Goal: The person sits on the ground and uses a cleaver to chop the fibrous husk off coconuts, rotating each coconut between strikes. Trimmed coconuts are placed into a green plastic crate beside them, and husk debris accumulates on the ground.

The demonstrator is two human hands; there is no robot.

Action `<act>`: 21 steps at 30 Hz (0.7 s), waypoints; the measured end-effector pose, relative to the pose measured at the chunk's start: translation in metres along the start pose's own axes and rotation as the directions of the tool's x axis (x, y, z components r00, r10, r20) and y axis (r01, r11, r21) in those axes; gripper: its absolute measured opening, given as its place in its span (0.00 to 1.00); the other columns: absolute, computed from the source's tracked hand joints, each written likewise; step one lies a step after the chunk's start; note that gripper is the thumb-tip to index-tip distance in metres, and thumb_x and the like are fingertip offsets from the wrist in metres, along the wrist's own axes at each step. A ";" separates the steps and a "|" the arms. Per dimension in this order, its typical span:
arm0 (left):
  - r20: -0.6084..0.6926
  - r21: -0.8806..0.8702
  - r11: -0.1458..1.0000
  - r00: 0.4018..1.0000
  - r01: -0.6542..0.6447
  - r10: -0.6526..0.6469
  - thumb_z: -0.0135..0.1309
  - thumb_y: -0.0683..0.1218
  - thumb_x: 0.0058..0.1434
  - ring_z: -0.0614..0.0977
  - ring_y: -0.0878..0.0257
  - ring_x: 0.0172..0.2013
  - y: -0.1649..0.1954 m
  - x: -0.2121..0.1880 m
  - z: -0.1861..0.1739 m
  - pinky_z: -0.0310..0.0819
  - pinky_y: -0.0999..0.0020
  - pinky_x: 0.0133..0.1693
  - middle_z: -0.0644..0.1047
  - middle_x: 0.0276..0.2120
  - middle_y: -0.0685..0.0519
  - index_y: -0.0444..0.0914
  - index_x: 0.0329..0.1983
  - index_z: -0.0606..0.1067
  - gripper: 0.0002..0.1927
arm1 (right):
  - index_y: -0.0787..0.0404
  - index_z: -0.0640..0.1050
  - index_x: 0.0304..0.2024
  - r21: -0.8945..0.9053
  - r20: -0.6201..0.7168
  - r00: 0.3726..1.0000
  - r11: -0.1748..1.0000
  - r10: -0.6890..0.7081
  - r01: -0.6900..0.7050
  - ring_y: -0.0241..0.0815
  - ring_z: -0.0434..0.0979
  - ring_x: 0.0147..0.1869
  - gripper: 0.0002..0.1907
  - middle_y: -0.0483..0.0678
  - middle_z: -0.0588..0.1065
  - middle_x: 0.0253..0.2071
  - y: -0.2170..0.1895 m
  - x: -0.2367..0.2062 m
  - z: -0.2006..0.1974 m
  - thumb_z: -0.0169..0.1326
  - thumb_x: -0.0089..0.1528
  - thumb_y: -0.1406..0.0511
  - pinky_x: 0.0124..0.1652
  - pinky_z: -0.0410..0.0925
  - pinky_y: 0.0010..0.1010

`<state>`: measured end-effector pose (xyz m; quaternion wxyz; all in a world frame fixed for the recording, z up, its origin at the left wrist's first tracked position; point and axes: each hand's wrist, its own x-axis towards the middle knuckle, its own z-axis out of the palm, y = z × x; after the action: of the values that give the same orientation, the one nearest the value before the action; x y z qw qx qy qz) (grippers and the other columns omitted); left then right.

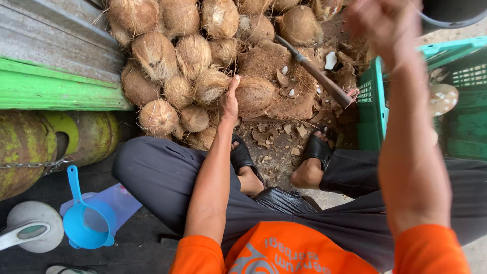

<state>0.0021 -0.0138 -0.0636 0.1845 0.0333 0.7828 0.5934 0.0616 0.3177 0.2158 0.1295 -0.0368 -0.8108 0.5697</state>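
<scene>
- Gripping the husked coconut [253, 95] from its left side, our left hand [230, 103] lies flat against the fibrous shell, thumb up and fingers wrapped round the far side; we judge this steadies it on the ground just ahead of our feet.
- Our right hand [381, 20] is raised high near the top edge and blurred, so we cannot tell whether its grip is spread or pressed together, nor whether it holds anything.
- That coconut sits at the near edge of the coconut pile [203, 45], touching its neighbours (a handy spot, within arm's reach).
- Just beside it a long-handled blade [317, 73] rests slanted over a worn chopping block [276, 76] strewn with shell chips.
- To our right stands a green crate [373, 101], seemingly placed close for finished pieces.
- At our left lie a blue scoop [86, 220] and a green gas cylinder [30, 147], well apart from the work.
</scene>
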 end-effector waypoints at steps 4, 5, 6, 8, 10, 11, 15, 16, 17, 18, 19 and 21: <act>-0.028 0.475 0.864 0.978 -0.167 0.204 0.33 0.50 0.78 0.78 0.70 0.22 -0.010 0.001 0.003 0.72 0.74 0.23 0.81 0.44 0.48 0.50 0.69 0.70 0.21 | 0.64 0.84 0.44 -0.428 0.135 0.990 0.904 0.041 0.021 0.43 0.83 0.42 0.07 0.52 0.82 0.43 0.046 -0.069 0.097 0.56 0.67 0.70 0.42 0.78 0.30; -0.036 0.481 0.841 0.953 -0.248 0.302 0.34 0.49 0.79 0.76 0.74 0.20 -0.010 0.001 0.004 0.70 0.78 0.19 0.81 0.41 0.48 0.49 0.70 0.70 0.20 | 0.64 0.82 0.47 -0.634 0.177 0.967 0.772 0.183 -0.030 0.45 0.82 0.43 0.07 0.54 0.81 0.44 0.063 -0.080 0.115 0.55 0.70 0.70 0.40 0.77 0.34; -0.014 0.462 0.858 0.966 -0.224 0.259 0.34 0.51 0.78 0.76 0.72 0.19 -0.011 0.001 0.004 0.70 0.76 0.19 0.81 0.41 0.47 0.49 0.69 0.69 0.21 | 0.64 0.81 0.50 -0.804 0.184 0.928 0.593 0.324 -0.048 0.48 0.81 0.44 0.07 0.55 0.80 0.45 0.080 -0.088 0.128 0.53 0.72 0.70 0.37 0.77 0.37; 0.023 0.429 0.887 0.984 -0.169 0.176 0.33 0.54 0.76 0.75 0.69 0.17 -0.008 0.001 0.005 0.70 0.73 0.18 0.82 0.40 0.45 0.48 0.69 0.67 0.22 | 0.65 0.80 0.49 -0.802 0.202 0.967 0.593 0.155 0.073 0.52 0.78 0.49 0.14 0.58 0.78 0.51 0.108 -0.100 0.142 0.58 0.60 0.70 0.39 0.76 0.39; 0.026 0.389 0.903 0.982 -0.183 0.188 0.28 0.59 0.77 0.77 0.70 0.18 -0.003 -0.001 0.005 0.70 0.72 0.18 0.80 0.41 0.42 0.46 0.70 0.65 0.26 | 0.65 0.80 0.48 -0.785 0.199 0.977 0.609 0.072 0.115 0.54 0.76 0.53 0.17 0.58 0.77 0.54 0.126 -0.106 0.145 0.60 0.56 0.70 0.44 0.75 0.40; 0.029 0.369 0.910 0.981 -0.188 0.191 0.26 0.61 0.77 0.77 0.71 0.18 0.000 -0.002 0.006 0.71 0.71 0.18 0.79 0.42 0.40 0.45 0.70 0.64 0.28 | 0.64 0.80 0.48 -0.768 0.185 0.980 0.634 0.080 0.093 0.53 0.75 0.54 0.16 0.57 0.77 0.53 0.131 -0.107 0.145 0.61 0.57 0.70 0.48 0.74 0.41; 0.092 0.361 0.931 0.991 0.060 -0.100 0.21 0.65 0.75 0.74 0.68 0.19 0.007 -0.004 0.011 0.65 0.68 0.17 0.79 0.44 0.39 0.45 0.74 0.61 0.33 | 0.64 0.78 0.53 -0.738 0.062 0.971 0.666 0.229 -0.110 0.49 0.76 0.52 0.10 0.54 0.76 0.49 0.129 -0.100 0.143 0.56 0.69 0.71 0.54 0.74 0.41; 0.088 0.348 0.937 0.995 0.015 -0.049 0.19 0.65 0.74 0.73 0.68 0.19 0.006 -0.003 0.012 0.65 0.68 0.17 0.79 0.46 0.39 0.45 0.74 0.61 0.34 | 0.62 0.78 0.53 -0.615 0.032 0.966 0.767 0.256 -0.183 0.47 0.78 0.54 0.10 0.53 0.77 0.51 0.124 -0.096 0.144 0.55 0.70 0.66 0.55 0.74 0.40; 0.089 0.331 0.943 0.996 -0.032 0.003 0.18 0.66 0.74 0.73 0.67 0.19 0.006 -0.002 0.014 0.65 0.68 0.17 0.78 0.48 0.39 0.45 0.74 0.61 0.35 | 0.59 0.79 0.53 -0.476 0.002 0.958 0.843 0.286 -0.251 0.46 0.79 0.55 0.11 0.51 0.78 0.53 0.118 -0.090 0.144 0.54 0.71 0.62 0.57 0.75 0.38; 0.086 0.316 0.948 0.996 -0.036 0.009 0.16 0.66 0.74 0.73 0.67 0.19 0.005 -0.001 0.015 0.64 0.68 0.17 0.78 0.50 0.39 0.45 0.74 0.61 0.37 | 0.57 0.79 0.54 -0.322 -0.021 0.949 0.897 0.314 -0.303 0.44 0.81 0.56 0.13 0.49 0.79 0.54 0.112 -0.084 0.143 0.53 0.73 0.57 0.58 0.75 0.37; 0.085 0.298 0.954 0.996 -0.037 0.012 0.15 0.67 0.74 0.73 0.67 0.19 0.004 0.000 0.017 0.64 0.68 0.17 0.78 0.52 0.39 0.45 0.74 0.61 0.38 | 0.56 0.78 0.55 -0.291 0.014 0.952 0.912 0.306 -0.289 0.45 0.79 0.57 0.17 0.50 0.78 0.57 0.104 -0.077 0.142 0.52 0.71 0.54 0.58 0.74 0.39; 0.068 0.292 0.950 0.993 -0.111 0.095 0.12 0.68 0.73 0.72 0.67 0.20 0.003 -0.001 0.019 0.63 0.68 0.17 0.77 0.56 0.39 0.45 0.75 0.61 0.40 | 0.54 0.77 0.58 -0.216 0.104 0.951 0.940 0.291 -0.264 0.46 0.77 0.59 0.24 0.50 0.75 0.61 0.088 -0.067 0.142 0.51 0.68 0.48 0.57 0.73 0.44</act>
<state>0.0083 0.0041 -0.0653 0.1671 0.1170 0.8546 0.4775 0.0830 0.2048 0.0779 -0.0113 -0.1252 -0.8574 0.4990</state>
